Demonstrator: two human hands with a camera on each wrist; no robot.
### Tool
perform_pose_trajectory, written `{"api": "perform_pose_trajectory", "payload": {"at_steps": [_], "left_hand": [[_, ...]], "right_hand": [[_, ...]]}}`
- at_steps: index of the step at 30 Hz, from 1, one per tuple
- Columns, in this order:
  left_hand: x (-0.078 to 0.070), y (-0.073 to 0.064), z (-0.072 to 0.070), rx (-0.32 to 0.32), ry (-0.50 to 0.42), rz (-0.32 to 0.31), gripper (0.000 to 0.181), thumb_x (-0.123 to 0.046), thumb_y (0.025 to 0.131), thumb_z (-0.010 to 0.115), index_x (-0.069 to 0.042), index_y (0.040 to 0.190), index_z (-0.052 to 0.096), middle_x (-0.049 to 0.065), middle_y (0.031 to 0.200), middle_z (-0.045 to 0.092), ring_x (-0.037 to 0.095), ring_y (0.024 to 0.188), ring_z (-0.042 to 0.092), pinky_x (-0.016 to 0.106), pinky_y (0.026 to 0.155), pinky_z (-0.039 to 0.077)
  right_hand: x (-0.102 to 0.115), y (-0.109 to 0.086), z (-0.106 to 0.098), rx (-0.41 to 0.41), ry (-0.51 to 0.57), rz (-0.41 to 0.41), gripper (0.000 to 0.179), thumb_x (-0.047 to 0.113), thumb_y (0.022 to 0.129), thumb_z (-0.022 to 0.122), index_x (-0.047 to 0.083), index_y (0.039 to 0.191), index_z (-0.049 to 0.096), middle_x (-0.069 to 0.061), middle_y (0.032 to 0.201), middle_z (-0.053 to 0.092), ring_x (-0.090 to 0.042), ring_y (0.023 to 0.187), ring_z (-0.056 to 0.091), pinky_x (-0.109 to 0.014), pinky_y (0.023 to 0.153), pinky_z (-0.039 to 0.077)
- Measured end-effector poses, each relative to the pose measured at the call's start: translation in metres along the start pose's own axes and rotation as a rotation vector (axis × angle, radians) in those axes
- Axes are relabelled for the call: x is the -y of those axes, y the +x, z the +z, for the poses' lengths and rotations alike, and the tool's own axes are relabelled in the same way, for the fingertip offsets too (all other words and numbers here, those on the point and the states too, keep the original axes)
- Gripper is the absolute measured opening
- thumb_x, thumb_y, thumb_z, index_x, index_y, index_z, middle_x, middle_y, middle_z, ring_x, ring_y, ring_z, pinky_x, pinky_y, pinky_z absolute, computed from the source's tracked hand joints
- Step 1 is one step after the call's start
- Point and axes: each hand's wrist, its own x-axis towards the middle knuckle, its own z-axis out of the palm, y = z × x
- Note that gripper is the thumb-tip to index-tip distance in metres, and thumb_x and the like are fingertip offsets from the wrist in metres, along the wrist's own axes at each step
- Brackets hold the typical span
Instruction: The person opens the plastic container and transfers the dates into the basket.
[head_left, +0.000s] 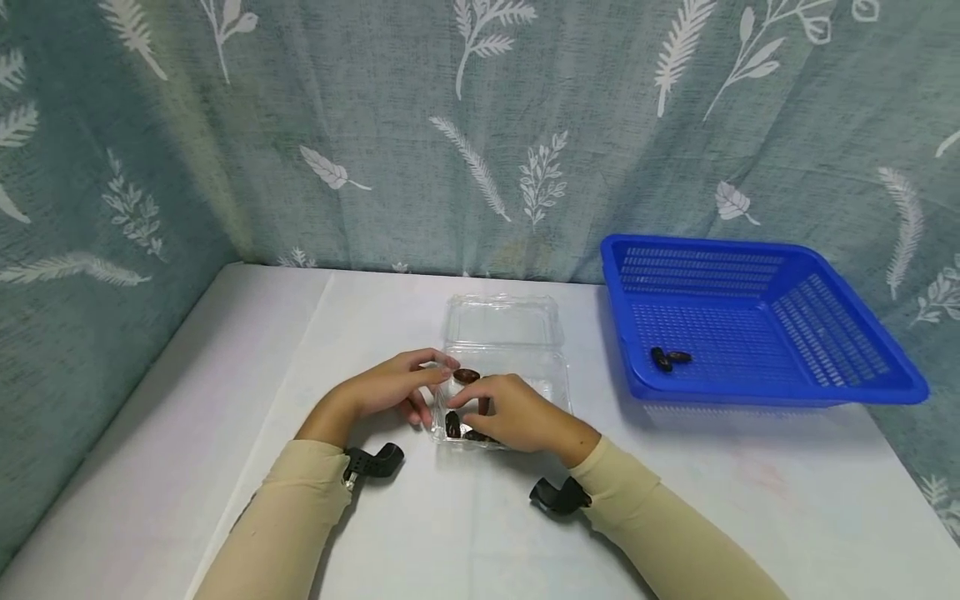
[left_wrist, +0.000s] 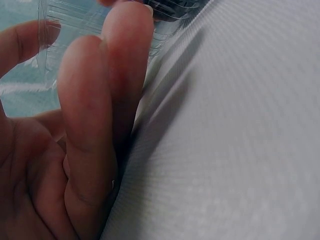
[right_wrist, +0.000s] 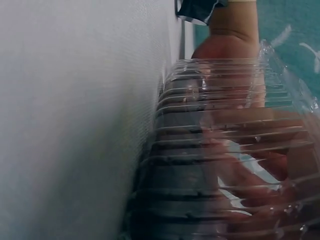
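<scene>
Evidently, left hand [head_left: 393, 387] relaxed against clear container [head_left: 504, 323], right hand [head_left: 516, 412] over dates [head_left: 452, 425] — grasp unclear.

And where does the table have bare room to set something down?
Bare table: left of the left sleeve, between the sleeves, and right of the right sleeve near the basket. Crowded: at the box, with dates, the left hand and right hand.
</scene>
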Motion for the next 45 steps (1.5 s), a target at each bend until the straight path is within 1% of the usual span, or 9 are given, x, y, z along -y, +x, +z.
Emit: {"api": "perform_pose_trajectory", "payload": {"at_steps": [4, 9, 12, 14, 19, 26, 30, 37, 45], "left_hand": [[0.0019, -0.0021, -0.0004, -0.01, 0.0, -0.006, 0.049, -0.045, 0.103, 0.051, -0.017, 0.144, 0.048, 0.013, 0.103, 0.061, 0.019, 0.063, 0.07, 0.031, 0.059, 0.058], [0.0018, -0.003, -0.0001, -0.017, 0.003, 0.0, 0.049, -0.044, 0.104, 0.05, -0.016, 0.144, 0.048, 0.014, 0.107, 0.056, 0.018, 0.063, 0.069, 0.03, 0.059, 0.058], [0.0028, -0.0029, 0.001, -0.02, 0.0, -0.004, 0.048, -0.043, 0.104, 0.05, -0.016, 0.143, 0.049, 0.014, 0.109, 0.054, 0.018, 0.063, 0.069, 0.03, 0.059, 0.058], [0.0027, -0.0032, 0.0019, -0.022, -0.002, -0.008, 0.047, -0.043, 0.104, 0.05, -0.017, 0.143, 0.049, 0.015, 0.11, 0.053, 0.018, 0.063, 0.069, 0.03, 0.059, 0.058], [0.0021, -0.0032, 0.0031, -0.024, 0.001, -0.009, 0.047, -0.043, 0.103, 0.05, -0.017, 0.143, 0.05, 0.016, 0.112, 0.053, 0.018, 0.063, 0.069, 0.03, 0.059, 0.058], [0.0022, -0.0018, 0.0029, -0.017, -0.003, -0.012, 0.046, -0.043, 0.104, 0.05, -0.018, 0.143, 0.05, 0.017, 0.115, 0.052, 0.019, 0.063, 0.07, 0.03, 0.058, 0.058], [0.0006, -0.0014, 0.0025, -0.024, 0.005, -0.003, 0.047, -0.044, 0.103, 0.051, -0.018, 0.142, 0.05, 0.016, 0.112, 0.053, 0.019, 0.063, 0.07, 0.031, 0.059, 0.058], [-0.001, -0.0006, 0.002, -0.027, 0.013, -0.003, 0.046, -0.044, 0.103, 0.051, -0.018, 0.142, 0.05, 0.013, 0.108, 0.054, 0.019, 0.063, 0.07, 0.031, 0.06, 0.058], [-0.0004, -0.0006, 0.0021, -0.028, 0.016, -0.005, 0.046, -0.045, 0.103, 0.051, -0.019, 0.141, 0.051, 0.013, 0.107, 0.054, 0.019, 0.062, 0.069, 0.031, 0.059, 0.058]], "right_hand": [[0.0007, 0.0022, 0.0036, 0.036, -0.017, -0.011, 0.025, 0.006, 0.093, 0.067, 0.008, 0.117, 0.074, -0.001, 0.08, 0.068, 0.001, 0.059, 0.046, -0.017, 0.055, 0.044], [0.0013, 0.0031, 0.0057, 0.062, -0.041, -0.013, 0.026, 0.006, 0.093, 0.067, 0.009, 0.118, 0.074, 0.001, 0.084, 0.069, 0.002, 0.059, 0.042, -0.015, 0.058, 0.039], [-0.0002, 0.0024, 0.007, 0.059, -0.048, -0.016, 0.025, 0.006, 0.092, 0.068, 0.009, 0.116, 0.075, 0.0, 0.092, 0.072, 0.002, 0.063, 0.044, -0.015, 0.061, 0.041], [-0.0006, 0.0023, 0.0076, 0.056, -0.052, -0.016, 0.024, 0.006, 0.092, 0.068, 0.009, 0.115, 0.075, 0.0, 0.092, 0.072, 0.002, 0.064, 0.044, -0.015, 0.061, 0.041], [-0.0005, 0.0016, 0.0075, 0.053, -0.056, 0.005, 0.023, 0.006, 0.091, 0.069, 0.009, 0.114, 0.076, 0.0, 0.08, 0.065, 0.001, 0.06, 0.041, -0.016, 0.058, 0.038], [0.0008, 0.0003, 0.0063, 0.047, -0.084, 0.017, 0.023, 0.006, 0.089, 0.072, 0.01, 0.111, 0.077, 0.0, 0.091, 0.069, -0.001, 0.068, 0.047, -0.017, 0.062, 0.043], [0.0013, 0.0011, 0.0043, 0.039, -0.112, 0.013, 0.021, 0.005, 0.088, 0.072, 0.009, 0.108, 0.078, 0.0, 0.087, 0.069, -0.006, 0.071, 0.051, -0.017, 0.063, 0.044], [0.0021, 0.001, 0.0017, 0.032, -0.109, 0.027, 0.015, 0.005, 0.086, 0.071, 0.009, 0.098, 0.079, -0.002, 0.096, 0.073, -0.013, 0.086, 0.06, -0.019, 0.075, 0.047], [0.0022, 0.0004, 0.0, 0.031, -0.105, 0.058, 0.01, 0.007, 0.087, 0.073, 0.011, 0.095, 0.078, 0.0, 0.094, 0.073, -0.01, 0.082, 0.06, -0.021, 0.073, 0.049]]}}
